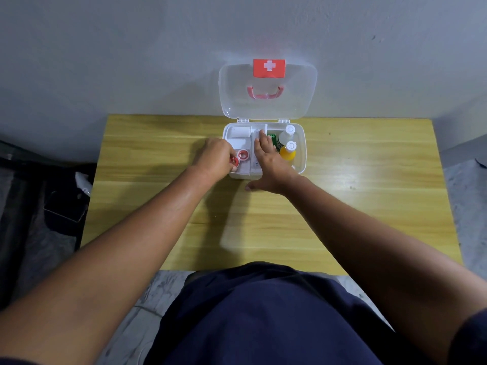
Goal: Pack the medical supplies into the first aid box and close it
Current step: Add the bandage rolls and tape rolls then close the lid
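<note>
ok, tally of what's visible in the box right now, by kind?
Bottles: 2, clear bottle and orange bottle
Red tape rolls: 2, one in the tray, one at the left hand
White gauze roll: 1
Green packet: 1, partly hidden by the right hand
Total: 6

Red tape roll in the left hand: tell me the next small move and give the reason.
Probably lower the red tape roll into the tray's front left compartment and let go. The left hand holds it at the near edge of the first aid box, beside a second roll already lying there. The right hand rests flat on the tray, and the lid stands open.
</note>
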